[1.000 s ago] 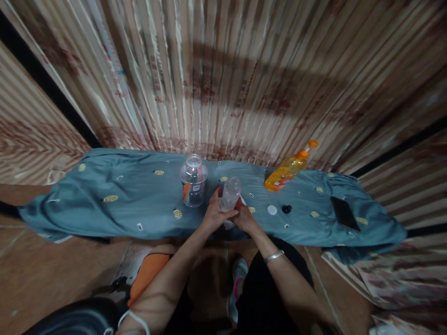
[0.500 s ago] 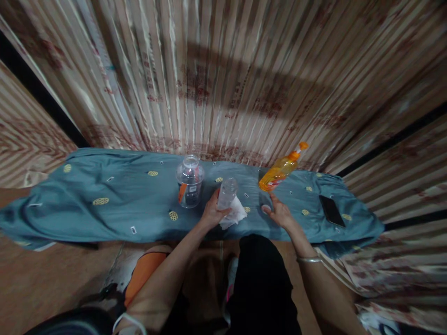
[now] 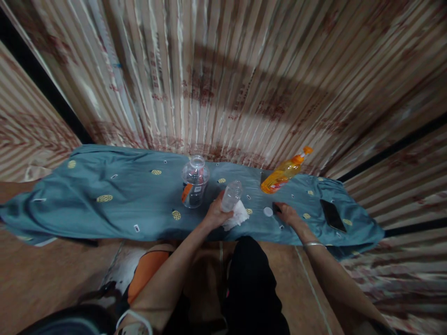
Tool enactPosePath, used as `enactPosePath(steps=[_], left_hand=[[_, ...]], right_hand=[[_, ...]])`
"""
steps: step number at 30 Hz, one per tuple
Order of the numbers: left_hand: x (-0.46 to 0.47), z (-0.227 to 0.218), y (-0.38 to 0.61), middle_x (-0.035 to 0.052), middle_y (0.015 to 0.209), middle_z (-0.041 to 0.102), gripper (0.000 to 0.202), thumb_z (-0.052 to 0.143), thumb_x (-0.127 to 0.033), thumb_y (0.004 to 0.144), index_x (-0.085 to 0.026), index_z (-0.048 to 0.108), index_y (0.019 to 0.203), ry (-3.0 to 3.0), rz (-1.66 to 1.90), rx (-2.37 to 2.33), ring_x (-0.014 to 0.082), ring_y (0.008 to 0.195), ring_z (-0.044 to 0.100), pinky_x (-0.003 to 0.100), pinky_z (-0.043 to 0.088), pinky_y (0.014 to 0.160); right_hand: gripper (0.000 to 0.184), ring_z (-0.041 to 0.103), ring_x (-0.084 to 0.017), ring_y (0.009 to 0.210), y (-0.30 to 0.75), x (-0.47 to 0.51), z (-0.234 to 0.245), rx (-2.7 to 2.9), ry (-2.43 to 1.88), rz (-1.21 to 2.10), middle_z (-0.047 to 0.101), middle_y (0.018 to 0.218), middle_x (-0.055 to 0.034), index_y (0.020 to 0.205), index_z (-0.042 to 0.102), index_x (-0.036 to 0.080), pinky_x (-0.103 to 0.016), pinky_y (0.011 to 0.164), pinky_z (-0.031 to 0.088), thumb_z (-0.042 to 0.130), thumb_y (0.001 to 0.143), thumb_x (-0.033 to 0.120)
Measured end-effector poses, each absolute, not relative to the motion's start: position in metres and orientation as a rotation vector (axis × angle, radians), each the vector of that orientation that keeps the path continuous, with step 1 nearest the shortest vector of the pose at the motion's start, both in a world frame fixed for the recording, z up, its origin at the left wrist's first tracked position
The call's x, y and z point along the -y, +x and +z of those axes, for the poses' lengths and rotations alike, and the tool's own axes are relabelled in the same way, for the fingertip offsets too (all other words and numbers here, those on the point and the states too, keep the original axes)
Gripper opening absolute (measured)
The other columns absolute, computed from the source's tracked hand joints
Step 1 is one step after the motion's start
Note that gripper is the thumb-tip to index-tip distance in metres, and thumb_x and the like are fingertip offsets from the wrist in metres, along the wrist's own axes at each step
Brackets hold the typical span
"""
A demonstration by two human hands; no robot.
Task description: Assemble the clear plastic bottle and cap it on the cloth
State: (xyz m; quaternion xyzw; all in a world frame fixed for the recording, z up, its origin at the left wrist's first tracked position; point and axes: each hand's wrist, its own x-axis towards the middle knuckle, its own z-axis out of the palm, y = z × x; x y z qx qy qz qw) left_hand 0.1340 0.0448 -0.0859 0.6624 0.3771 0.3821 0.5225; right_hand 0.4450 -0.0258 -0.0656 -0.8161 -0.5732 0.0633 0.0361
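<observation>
My left hand (image 3: 214, 215) is wrapped round a small clear plastic bottle (image 3: 231, 195), held upright over a crumpled white tissue (image 3: 238, 217) on the blue-grey cloth (image 3: 115, 200). My right hand (image 3: 288, 213) rests on the cloth to the right, its fingers over a small black cap (image 3: 275, 207). Whether the fingers grip the cap I cannot make out. A small white cap (image 3: 268, 211) lies just left of that hand. A silver bangle sits on my right wrist.
A clear jar (image 3: 194, 182) with an orange label stands left of the bottle. An orange squeeze bottle (image 3: 284, 171) lies tilted at the back right. A black phone (image 3: 332, 215) lies near the cloth's right end. A striped curtain hangs behind.
My right hand let go of the small bottle and moved right to the caps on the cloth. The left hand kept hold of the bottle, and the white tissue came into view beneath it.
</observation>
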Motion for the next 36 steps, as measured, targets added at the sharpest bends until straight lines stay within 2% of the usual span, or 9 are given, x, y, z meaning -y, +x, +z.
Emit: enactPosePath(steps=[3,6,8,11,13,18,23,30,36], left_hand=[[-0.044,-0.086,0.133,0.0094,0.122,0.072,0.073,0.075,-0.008,0.060,-0.017,0.058,0.131,1.601,0.913,-0.882,0.0321,0.113,0.067,0.044,0.050,0.100],[-0.044,-0.090,0.133,0.0098,0.126,0.071,0.076,0.075,-0.010,0.062,-0.017,0.055,0.134,1.608,0.914,-0.858,0.0314,0.115,0.067,0.044,0.050,0.102],[-0.044,-0.092,0.134,0.0095,0.129,0.070,0.078,0.075,-0.010,0.062,-0.018,0.053,0.137,1.610,0.918,-0.844,0.0304,0.118,0.065,0.044,0.048,0.105],[-0.044,-0.093,0.134,0.0091,0.130,0.070,0.079,0.074,-0.009,0.062,-0.019,0.053,0.138,1.609,0.914,-0.839,0.0301,0.119,0.065,0.045,0.046,0.107],[-0.043,-0.091,0.134,0.0097,0.132,0.068,0.081,0.074,-0.009,0.061,-0.019,0.052,0.138,1.606,0.915,-0.845,0.0311,0.121,0.064,0.045,0.046,0.108],[-0.041,-0.084,0.133,0.0112,0.137,0.066,0.084,0.073,-0.008,0.061,-0.018,0.051,0.141,1.597,0.923,-0.844,0.0310,0.123,0.063,0.044,0.047,0.107],[-0.040,-0.085,0.134,0.0082,0.129,0.070,0.083,0.074,-0.008,0.062,-0.020,0.051,0.140,1.574,0.909,-0.848,0.0278,0.116,0.065,0.043,0.049,0.103],[-0.040,-0.085,0.134,0.0061,0.122,0.072,0.084,0.073,-0.009,0.061,-0.021,0.051,0.141,1.570,0.876,-0.864,0.0279,0.111,0.067,0.040,0.052,0.096],[-0.038,-0.081,0.133,0.0060,0.121,0.073,0.080,0.072,-0.010,0.063,-0.021,0.052,0.139,1.582,0.865,-0.870,0.0275,0.107,0.067,0.040,0.052,0.094]], right_hand=[[0.021,0.073,-0.031,0.085,0.444,0.025,-0.056,1.827,-2.392,0.268,0.077,0.082,-0.0103,0.091,0.076,0.021,-0.039,0.077,0.056,0.064,0.078,0.010],[0.010,0.072,-0.027,0.079,0.434,0.015,-0.037,1.878,-2.217,0.360,0.076,0.078,-0.0083,0.085,0.075,0.022,-0.037,0.069,0.056,0.066,0.085,0.025],[0.025,0.072,-0.023,0.077,0.419,0.003,-0.018,1.842,-2.033,0.494,0.076,0.084,-0.0061,0.096,0.074,0.021,-0.034,0.065,0.057,0.063,0.089,0.043],[0.052,0.071,-0.020,0.071,0.383,-0.014,0.019,1.701,-1.645,0.801,0.075,0.089,-0.0060,0.106,0.071,0.018,-0.030,0.060,0.056,0.066,0.082,0.064],[0.050,0.070,-0.019,0.071,0.357,-0.021,0.045,1.835,-1.578,0.765,0.075,0.090,-0.0055,0.108,0.071,0.019,-0.030,0.064,0.056,0.070,0.081,0.060],[0.033,0.073,-0.021,0.088,0.310,-0.026,0.097,2.400,-1.573,0.370,0.077,0.112,-0.0062,0.122,0.069,0.022,-0.034,0.083,0.055,0.065,0.089,0.026],[0.027,0.071,-0.025,0.107,0.289,-0.028,0.109,2.777,-1.502,0.183,0.077,0.114,-0.0097,0.114,0.071,0.019,-0.032,0.091,0.052,0.062,0.089,0.013],[0.025,0.071,-0.027,0.104,0.271,-0.027,0.116,3.019,-1.673,-0.011,0.076,0.106,-0.0132,0.114,0.067,0.013,-0.030,0.081,0.048,0.060,0.091,0.011],[0.027,0.073,-0.026,0.087,0.266,-0.038,0.119,3.111,-1.828,-0.144,0.077,0.087,-0.0135,0.106,0.070,0.011,-0.029,0.066,0.042,0.054,0.100,0.031]])
